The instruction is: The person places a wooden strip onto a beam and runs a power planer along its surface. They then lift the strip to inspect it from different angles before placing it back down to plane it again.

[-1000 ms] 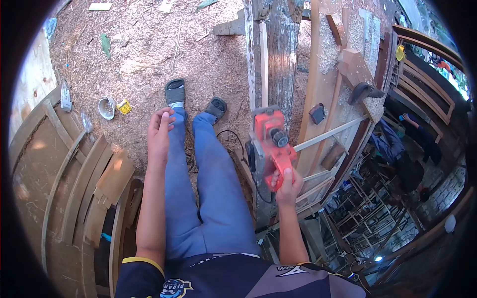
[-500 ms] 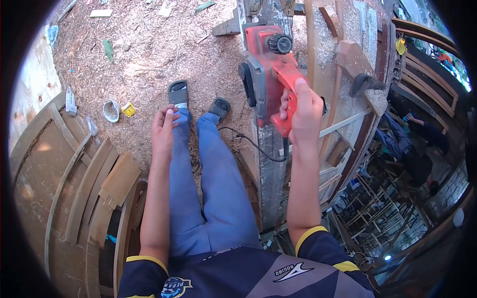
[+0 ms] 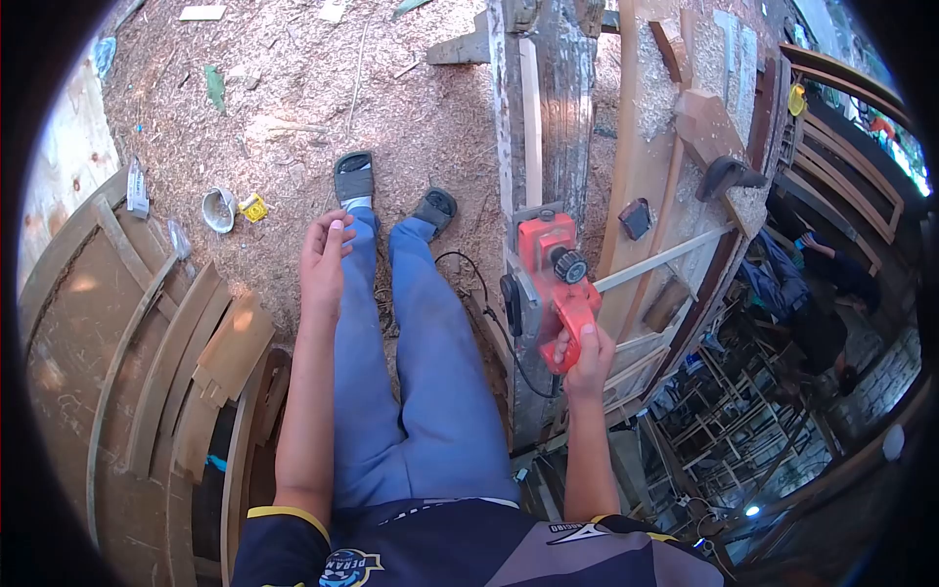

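Note:
My right hand (image 3: 587,364) is wrapped round the rear handle of a red electric planer (image 3: 548,242) with a black knob. The planer sits on the weathered bench beam (image 3: 567,137), over the near part of a narrow pale wood strip (image 3: 531,127) that runs away from me. Whatever of the strip lies under the tool is hidden. A black cord (image 3: 518,354) loops from the planer's rear towards my legs. In front of my left leg hangs my left hand (image 3: 325,249), holding nothing, its fingers loosely bent and apart from the thumb.
Wood shavings cover the ground (image 3: 284,88). Curved wooden pieces (image 3: 176,367) lie on a brown panel at left, near a white cup (image 3: 218,209). Right of the beam are a dark small block (image 3: 635,219) and a brown wood block (image 3: 706,127). Another person (image 3: 831,269) is at far right.
My right hand has drawn the planer back along the beam towards me, uncovering the pale strip and the small dark block. My left hand has hardly moved.

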`<state>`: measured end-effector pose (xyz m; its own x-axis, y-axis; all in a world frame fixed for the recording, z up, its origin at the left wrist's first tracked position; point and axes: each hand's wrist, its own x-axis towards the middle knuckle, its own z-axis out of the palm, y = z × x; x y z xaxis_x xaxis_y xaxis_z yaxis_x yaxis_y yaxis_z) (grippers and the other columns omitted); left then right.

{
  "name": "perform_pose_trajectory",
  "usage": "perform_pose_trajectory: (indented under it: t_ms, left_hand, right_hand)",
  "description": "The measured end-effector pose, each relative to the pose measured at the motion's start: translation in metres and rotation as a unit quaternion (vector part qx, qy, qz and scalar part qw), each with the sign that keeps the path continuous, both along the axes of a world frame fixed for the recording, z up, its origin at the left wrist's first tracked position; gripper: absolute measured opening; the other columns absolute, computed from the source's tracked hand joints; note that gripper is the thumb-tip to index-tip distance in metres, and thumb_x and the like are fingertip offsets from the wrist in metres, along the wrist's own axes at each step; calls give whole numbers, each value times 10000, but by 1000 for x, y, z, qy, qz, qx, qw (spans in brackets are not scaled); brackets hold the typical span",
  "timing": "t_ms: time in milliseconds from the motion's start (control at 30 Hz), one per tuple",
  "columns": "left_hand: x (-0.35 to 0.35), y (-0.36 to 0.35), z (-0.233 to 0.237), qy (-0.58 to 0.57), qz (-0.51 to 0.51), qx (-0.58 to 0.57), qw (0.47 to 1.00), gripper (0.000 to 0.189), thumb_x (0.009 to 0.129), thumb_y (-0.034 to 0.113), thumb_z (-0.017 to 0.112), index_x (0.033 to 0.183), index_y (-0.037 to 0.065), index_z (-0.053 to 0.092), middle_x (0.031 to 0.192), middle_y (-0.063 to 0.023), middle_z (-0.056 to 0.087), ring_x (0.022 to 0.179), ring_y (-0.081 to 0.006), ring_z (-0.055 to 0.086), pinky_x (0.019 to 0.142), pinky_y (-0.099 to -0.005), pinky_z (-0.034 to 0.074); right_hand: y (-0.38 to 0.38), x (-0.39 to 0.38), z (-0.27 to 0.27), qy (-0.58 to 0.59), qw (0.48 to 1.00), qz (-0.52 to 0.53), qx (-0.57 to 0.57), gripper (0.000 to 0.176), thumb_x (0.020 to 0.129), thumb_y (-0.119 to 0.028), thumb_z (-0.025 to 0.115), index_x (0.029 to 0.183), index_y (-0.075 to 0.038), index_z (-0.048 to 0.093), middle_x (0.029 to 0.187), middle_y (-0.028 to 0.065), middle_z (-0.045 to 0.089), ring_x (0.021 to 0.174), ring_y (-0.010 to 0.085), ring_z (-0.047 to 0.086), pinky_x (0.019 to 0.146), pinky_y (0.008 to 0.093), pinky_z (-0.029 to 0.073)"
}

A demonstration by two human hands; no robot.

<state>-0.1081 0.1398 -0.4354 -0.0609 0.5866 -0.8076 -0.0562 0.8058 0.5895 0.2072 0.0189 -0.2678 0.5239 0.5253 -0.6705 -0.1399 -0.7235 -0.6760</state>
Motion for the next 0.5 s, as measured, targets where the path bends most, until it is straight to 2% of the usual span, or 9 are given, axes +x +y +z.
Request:
perform_pose_trajectory:
  t_ms: [300, 500]
  left_hand:
    - [-12, 2, 3, 13, 48, -2, 999, 310, 1060, 277, 507, 1277, 71, 591, 1214, -75, 656, 1081, -168, 626, 931, -323, 483]
    - [-4, 6, 9, 19, 56, 16, 998, 303, 1053, 264, 533, 1254, 49, 606, 1193, -73, 660, 1054, -151, 621, 904, -299, 480]
  right_hand:
    - [102, 8, -18, 28, 998, 13, 57, 369, 1031, -309, 492, 917, 18, 621, 715, 50, 573, 546, 103, 520, 481, 255, 422]
    - [147, 15, -15, 68, 993, -15, 97, 411, 1031, -334, 482, 1063, 48, 630, 711, 64, 570, 532, 116, 514, 472, 266, 432]
